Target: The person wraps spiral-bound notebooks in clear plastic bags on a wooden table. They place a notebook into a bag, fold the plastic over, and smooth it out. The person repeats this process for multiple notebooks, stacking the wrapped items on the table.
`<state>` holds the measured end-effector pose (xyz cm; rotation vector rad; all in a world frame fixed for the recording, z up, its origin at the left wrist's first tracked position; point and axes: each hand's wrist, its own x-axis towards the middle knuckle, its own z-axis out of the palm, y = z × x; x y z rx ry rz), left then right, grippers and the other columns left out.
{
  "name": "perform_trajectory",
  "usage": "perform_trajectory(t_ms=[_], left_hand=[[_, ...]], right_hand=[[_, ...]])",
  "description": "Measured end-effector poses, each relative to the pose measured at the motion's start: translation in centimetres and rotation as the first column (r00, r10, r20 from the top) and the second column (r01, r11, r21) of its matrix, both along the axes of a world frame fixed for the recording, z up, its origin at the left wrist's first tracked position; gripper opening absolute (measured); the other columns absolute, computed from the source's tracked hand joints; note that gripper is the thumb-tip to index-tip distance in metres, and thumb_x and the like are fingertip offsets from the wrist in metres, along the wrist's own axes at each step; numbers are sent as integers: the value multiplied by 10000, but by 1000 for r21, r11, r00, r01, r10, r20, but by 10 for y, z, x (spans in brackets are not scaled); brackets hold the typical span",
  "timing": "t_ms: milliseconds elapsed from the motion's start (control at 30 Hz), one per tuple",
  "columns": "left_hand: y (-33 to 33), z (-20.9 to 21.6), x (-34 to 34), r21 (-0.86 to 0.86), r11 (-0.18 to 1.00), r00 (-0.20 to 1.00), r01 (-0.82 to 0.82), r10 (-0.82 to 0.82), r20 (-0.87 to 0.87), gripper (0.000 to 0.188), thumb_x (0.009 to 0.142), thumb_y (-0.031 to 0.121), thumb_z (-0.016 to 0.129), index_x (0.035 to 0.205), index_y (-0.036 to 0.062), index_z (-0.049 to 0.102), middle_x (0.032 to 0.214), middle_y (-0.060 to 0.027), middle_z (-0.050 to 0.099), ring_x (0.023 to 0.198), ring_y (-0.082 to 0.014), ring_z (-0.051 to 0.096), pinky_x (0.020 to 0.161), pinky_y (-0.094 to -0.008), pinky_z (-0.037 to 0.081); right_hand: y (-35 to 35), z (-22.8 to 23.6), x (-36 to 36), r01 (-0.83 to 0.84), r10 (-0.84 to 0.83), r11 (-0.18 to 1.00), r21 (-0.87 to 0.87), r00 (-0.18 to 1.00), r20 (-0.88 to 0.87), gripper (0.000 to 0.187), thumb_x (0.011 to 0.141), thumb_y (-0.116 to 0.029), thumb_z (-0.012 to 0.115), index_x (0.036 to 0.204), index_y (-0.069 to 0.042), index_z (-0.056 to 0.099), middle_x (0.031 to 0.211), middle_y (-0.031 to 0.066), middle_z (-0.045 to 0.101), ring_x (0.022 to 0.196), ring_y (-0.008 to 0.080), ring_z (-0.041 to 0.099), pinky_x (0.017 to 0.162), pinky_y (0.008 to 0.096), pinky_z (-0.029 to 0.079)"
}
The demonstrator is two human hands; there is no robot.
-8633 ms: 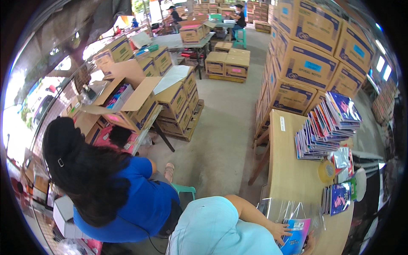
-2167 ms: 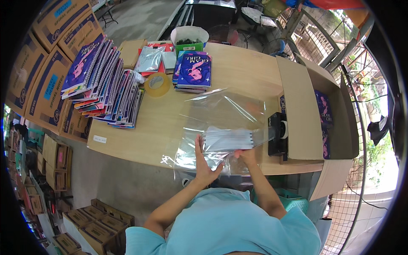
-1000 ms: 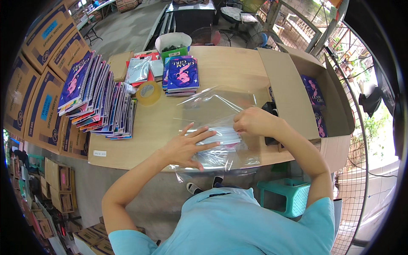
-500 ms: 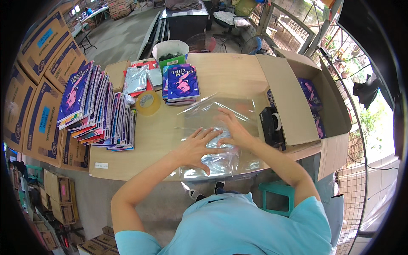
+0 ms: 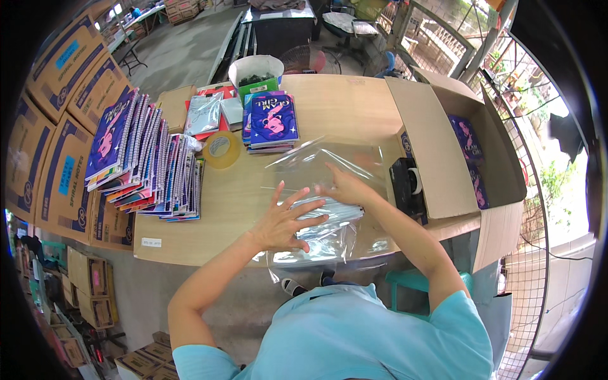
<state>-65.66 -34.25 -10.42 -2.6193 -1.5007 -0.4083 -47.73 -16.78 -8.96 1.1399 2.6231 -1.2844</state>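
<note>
A stack of clear plastic sheets or bags [image 5: 348, 158] lies on the table in front of me, its near end hanging over the front edge. My left hand [image 5: 288, 221] rests on it, fingers spread wide. To the right, my right hand [image 5: 347, 189] touches the plastic with index finger and thumb stretched apart; its other fingers are partly hidden. Between and under the hands, the plastic is layered into a whitish, shiny ridge [image 5: 342, 212]. Neither hand visibly grips anything.
Spiral notebooks [image 5: 149, 152] are stacked at the left, beside cartons [image 5: 69, 171]. Tape [image 5: 221, 150] and purple notebooks [image 5: 272, 120] lie farther back. Right of the plastic are a black tape dispenser [image 5: 405, 187] and an open carton [image 5: 437, 145] holding notebooks. A green stool [image 5: 405, 282] stands below.
My right hand's fingers have drawn closer together and the hand has shifted slightly down. The plastic between my hands is more bunched. My left hand has moved slightly left and stays spread.
</note>
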Motion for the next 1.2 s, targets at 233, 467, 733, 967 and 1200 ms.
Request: perform_trajectory(t_ms=[233,467,733,967,1200], left_hand=[[5,0,-3,-155,988,996,-18,32,87,804,679,822,412,1370,415,467,1531,73,316,1472,-299,94,1108,-681,7],[-52,27,-48,-490,868,845,75,206,494,744,754,550,663,1410,264,461,1565,-31,252,1424,-320,237,1133,-472,248],[28,-67,6,148,982,877,118,-173,448,717,654,851,516,1195,390,613,1416,16,457,1404,-469,201,1023,-789,38],[19,-50,-1,72,986,852,152,-168,497,708,647,841,537,1213,421,603,1431,41,448,1411,-460,185,1053,-765,22],[30,-45,11,27,981,888,194,-187,421,669,653,778,592,1220,422,602,1464,41,409,1435,-400,150,1076,-734,13]], right_hand=[[-10,-23,98,770,-643,623,137,604,-470,481,941,-412,567,1211,-15,582,1141,190,637,1067,289,614,888,364,482],[78,-127,211,701,-669,625,343,708,-227,388,945,-350,564,1164,-33,609,1149,161,627,1080,249,594,859,347,488],[125,-124,114,562,-517,753,341,827,-221,333,942,-294,569,1158,-42,606,1116,126,628,1043,223,589,824,334,494],[110,-124,104,631,-586,768,109,761,-278,289,940,-245,573,1153,-51,602,1087,97,629,1012,200,585,793,323,498],[55,-128,188,601,-886,445,-664,189,-423,251,937,-196,578,1147,-59,599,1058,67,630,980,177,581,763,312,503]])
